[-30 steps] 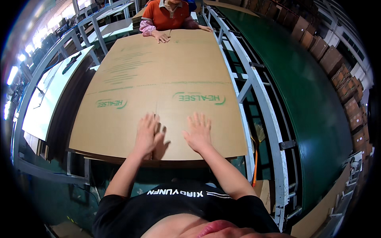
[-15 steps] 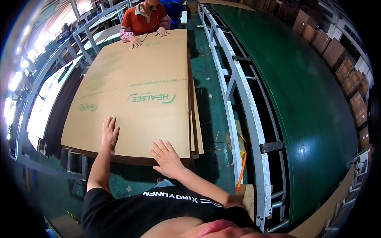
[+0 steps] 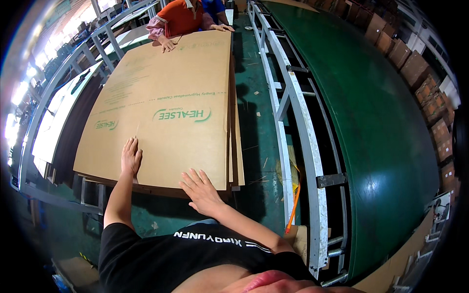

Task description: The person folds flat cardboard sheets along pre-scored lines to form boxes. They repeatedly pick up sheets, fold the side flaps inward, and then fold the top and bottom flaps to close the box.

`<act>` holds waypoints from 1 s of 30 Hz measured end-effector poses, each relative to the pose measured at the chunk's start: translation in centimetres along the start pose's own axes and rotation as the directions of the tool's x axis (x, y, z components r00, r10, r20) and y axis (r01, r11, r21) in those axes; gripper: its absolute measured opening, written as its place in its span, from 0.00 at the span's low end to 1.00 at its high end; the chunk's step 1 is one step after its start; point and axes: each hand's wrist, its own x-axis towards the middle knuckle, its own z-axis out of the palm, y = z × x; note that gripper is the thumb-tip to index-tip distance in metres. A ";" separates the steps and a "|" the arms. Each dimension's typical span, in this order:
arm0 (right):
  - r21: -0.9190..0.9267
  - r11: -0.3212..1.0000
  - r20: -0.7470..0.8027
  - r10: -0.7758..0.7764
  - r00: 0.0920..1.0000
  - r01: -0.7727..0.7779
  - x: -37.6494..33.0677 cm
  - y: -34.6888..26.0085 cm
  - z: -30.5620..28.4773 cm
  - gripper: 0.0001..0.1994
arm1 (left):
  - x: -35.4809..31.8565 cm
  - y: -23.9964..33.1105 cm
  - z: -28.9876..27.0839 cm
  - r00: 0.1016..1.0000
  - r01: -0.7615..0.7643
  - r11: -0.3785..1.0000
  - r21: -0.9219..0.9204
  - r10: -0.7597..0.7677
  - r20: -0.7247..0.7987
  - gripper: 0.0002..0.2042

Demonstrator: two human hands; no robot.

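Both hands flat, fingers spread, no grip on anything: left hand & right hand press near edge of top cardboard sheet. Sheet lies on a stack over metal frame; another person's hand rests on far end

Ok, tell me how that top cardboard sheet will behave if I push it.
The top cardboard sheet looks broad, thin and flat, so it would probably slide easily over the stack beneath. Lifted at one end, it would likely sag or bend along its printed fold lines. Both hands, left and right, lie flat on it.
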 end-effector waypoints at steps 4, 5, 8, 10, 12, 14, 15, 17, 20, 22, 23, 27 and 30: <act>0.042 0.999 -0.029 0.008 1.000 -0.007 0.2 -0.4 0.2 0.38 | -0.1 -0.4 -0.1 1.000 0.001 1.000 0.001 -0.001 -0.010 0.25; 0.042 0.999 -0.032 0.015 0.999 -0.013 0.3 -0.5 0.2 0.38 | 0.0 -0.4 -0.3 1.000 -0.006 1.000 -0.012 0.005 -0.018 0.25; 0.044 0.998 -0.050 0.036 0.998 -0.033 0.5 -0.7 0.2 0.38 | -0.3 -0.5 -0.3 1.000 0.000 1.000 -0.031 0.000 -0.026 0.25; 0.044 0.998 -0.060 0.047 0.997 -0.044 0.6 -0.8 0.2 0.38 | -0.1 -0.3 -0.4 1.000 0.019 1.000 -0.003 -0.019 -0.012 0.25; 0.036 0.998 -0.059 0.061 0.996 -0.059 0.9 -1.1 0.0 0.38 | -0.1 -0.4 -0.1 1.000 0.015 1.000 -0.007 -0.015 -0.021 0.25; 0.007 0.997 -0.055 0.078 0.995 -0.077 1.1 -1.4 0.1 0.38 | 0.0 -0.4 -0.4 1.000 0.018 1.000 -0.001 -0.018 -0.024 0.25; -0.003 0.996 -0.057 0.090 0.994 -0.090 1.2 -1.6 0.2 0.38 | 0.1 -0.4 -0.4 0.999 0.019 1.000 -0.012 -0.019 -0.034 0.25; -0.007 0.993 -0.070 0.113 0.991 -0.114 1.4 -1.9 0.4 0.37 | 0.0 -0.2 -0.5 0.999 0.024 0.999 -0.030 -0.026 -0.047 0.25; -0.024 0.992 -0.079 0.119 0.990 -0.121 2.1 -2.5 0.8 0.36 | -0.5 -0.9 -0.7 0.998 0.044 0.998 -0.049 -0.046 -0.044 0.25; -0.019 0.991 -0.087 0.133 0.987 -0.135 2.2 -2.7 0.9 0.35 | -0.6 -0.9 -0.7 0.998 0.042 0.999 -0.026 -0.043 -0.046 0.25; -0.028 0.990 -0.088 0.138 0.986 -0.141 2.2 -2.8 0.8 0.35 | -0.6 -0.9 -0.6 0.998 0.049 0.998 -0.029 -0.051 -0.047 0.25; -0.062 0.986 -0.098 0.151 0.984 -0.158 2.4 -3.4 0.7 0.35 | -0.5 -1.0 -0.6 0.999 0.026 0.999 -0.023 -0.027 -0.047 0.26; -0.080 0.982 -0.107 0.164 0.981 -0.173 2.4 -3.5 0.8 0.35 | -0.5 -1.0 -0.8 0.999 0.033 0.999 -0.019 -0.034 -0.038 0.27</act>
